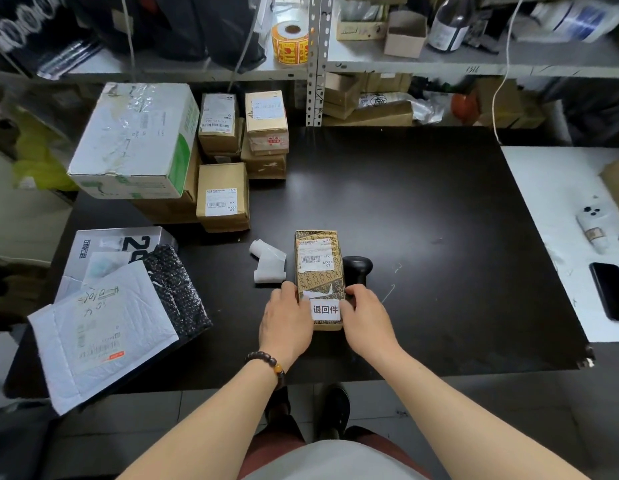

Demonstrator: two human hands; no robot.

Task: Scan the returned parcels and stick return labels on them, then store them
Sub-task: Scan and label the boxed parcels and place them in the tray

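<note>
Parcel (319,271) lies on the dark surface (439,237), long side toward me, so the return label (324,309) goes on its near end. My left hand (285,318) and right hand (365,315) flank it, fingers pressing the label's edges flat. Scanner (357,268) stands just right of the parcel.

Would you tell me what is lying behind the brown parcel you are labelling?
A black scanner shows past the brown parcel, beside your right hand; its lower part is hidden.
</note>
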